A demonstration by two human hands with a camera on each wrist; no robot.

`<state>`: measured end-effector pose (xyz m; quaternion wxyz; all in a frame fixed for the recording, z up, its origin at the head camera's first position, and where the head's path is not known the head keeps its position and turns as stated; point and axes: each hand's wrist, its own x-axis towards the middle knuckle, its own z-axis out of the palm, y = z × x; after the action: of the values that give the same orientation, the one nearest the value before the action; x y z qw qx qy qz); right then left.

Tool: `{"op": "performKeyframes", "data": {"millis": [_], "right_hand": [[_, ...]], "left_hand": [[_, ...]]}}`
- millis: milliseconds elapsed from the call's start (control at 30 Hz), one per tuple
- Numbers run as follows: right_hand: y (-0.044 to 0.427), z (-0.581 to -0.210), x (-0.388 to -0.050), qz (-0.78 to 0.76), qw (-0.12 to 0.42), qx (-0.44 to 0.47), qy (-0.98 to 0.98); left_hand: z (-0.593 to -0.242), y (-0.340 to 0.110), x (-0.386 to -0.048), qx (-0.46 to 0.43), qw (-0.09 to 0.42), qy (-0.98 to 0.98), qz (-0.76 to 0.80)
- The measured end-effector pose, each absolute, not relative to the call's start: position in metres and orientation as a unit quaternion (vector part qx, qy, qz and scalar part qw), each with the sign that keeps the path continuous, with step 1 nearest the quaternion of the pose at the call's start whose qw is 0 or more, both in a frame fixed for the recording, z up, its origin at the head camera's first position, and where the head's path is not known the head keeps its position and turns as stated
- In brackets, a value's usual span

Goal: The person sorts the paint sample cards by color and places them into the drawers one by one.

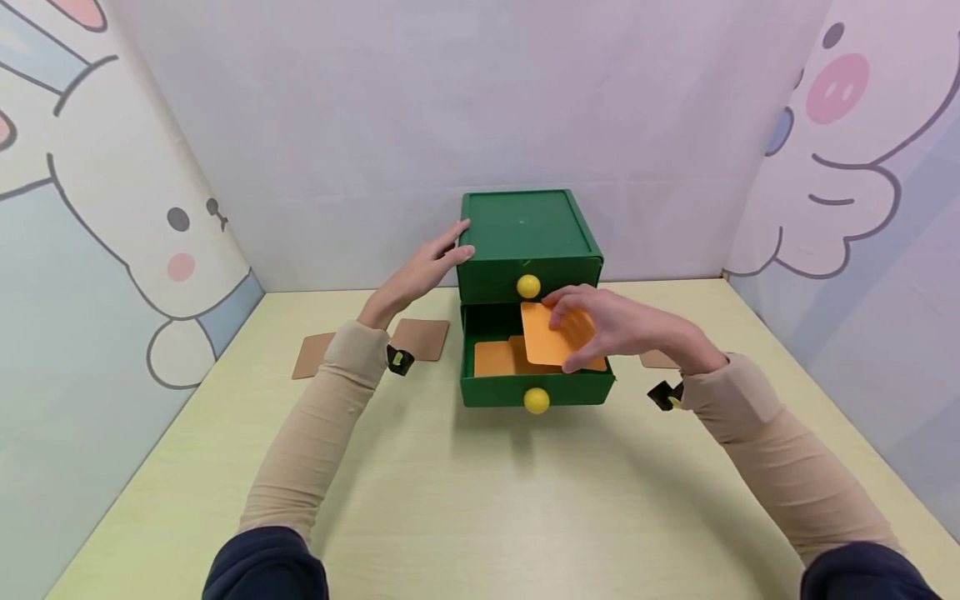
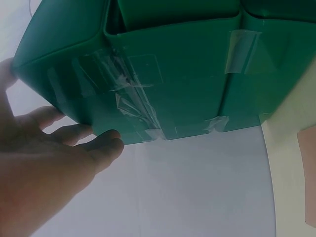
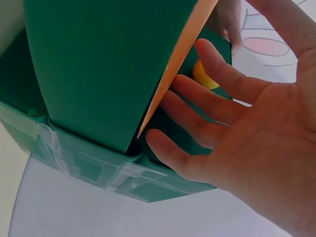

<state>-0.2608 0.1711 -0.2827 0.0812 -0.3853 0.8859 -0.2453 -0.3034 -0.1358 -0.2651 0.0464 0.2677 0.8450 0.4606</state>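
Note:
A green drawer box (image 1: 528, 223) stands against the back wall, a drawer with a yellow knob (image 1: 536, 401) pulled out below a closed upper one. Several orange cards (image 1: 495, 358) lie in the open drawer. Above it, my right hand (image 1: 618, 321) holds an orange square card (image 1: 542, 333) between thumb and fingers, tilted up. The right wrist view shows that card (image 3: 175, 61) edge-on beside the fingers. My left hand (image 1: 420, 273) rests against the upper left side of the box, fingers extended; in the left wrist view its fingertips (image 2: 111, 140) touch the green side.
Brown square cards (image 1: 422, 339) lie on the table left of the box, and another brown card (image 1: 658, 359) is partly hidden under the right wrist. Clear tape (image 2: 138, 103) joins the box sections. Walls with cartoon animals stand on both sides.

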Motion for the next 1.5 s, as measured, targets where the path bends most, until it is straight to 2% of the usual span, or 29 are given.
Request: {"op": "performKeyframes", "data": {"millis": [300, 433, 567, 633, 767, 867, 1000, 1133, 1333, 1500], "right_hand": [[0.174, -0.283, -0.259, -0.231, 0.084, -0.393, 0.886], [0.174, -0.284, -0.247, -0.263, 0.019, -0.401, 0.877], [0.169, -0.290, -0.219, -0.349, -0.034, -0.403, 0.845], [0.165, -0.296, -0.201, -0.401, -0.008, -0.393, 0.827], [0.156, -0.319, -0.175, -0.467, 0.119, -0.365, 0.796], [0.151, -0.344, -0.169, -0.494, 0.211, -0.321, 0.780], [0.144, -0.372, -0.170, -0.544, 0.277, -0.237, 0.756], [0.137, -0.387, -0.176, -0.593, 0.289, -0.165, 0.733], [0.127, -0.392, -0.177, -0.641, 0.256, -0.099, 0.717], [0.123, -0.390, -0.175, -0.651, 0.229, -0.081, 0.719]], "left_hand": [[-0.264, -0.136, -0.304, 0.270, 0.047, 0.841, 0.467], [-0.264, -0.136, -0.304, 0.267, 0.047, 0.841, 0.467], [-0.267, -0.135, -0.303, 0.265, 0.047, 0.842, 0.468], [-0.268, -0.135, -0.303, 0.264, 0.047, 0.841, 0.470], [-0.269, -0.135, -0.303, 0.263, 0.048, 0.836, 0.479], [-0.269, -0.134, -0.303, 0.263, 0.048, 0.834, 0.483], [-0.269, -0.135, -0.302, 0.263, 0.047, 0.832, 0.486], [-0.268, -0.134, -0.302, 0.260, 0.044, 0.834, 0.484], [-0.270, -0.133, -0.304, 0.255, 0.045, 0.835, 0.485], [-0.281, -0.135, -0.319, 0.253, 0.047, 0.830, 0.494]]}}
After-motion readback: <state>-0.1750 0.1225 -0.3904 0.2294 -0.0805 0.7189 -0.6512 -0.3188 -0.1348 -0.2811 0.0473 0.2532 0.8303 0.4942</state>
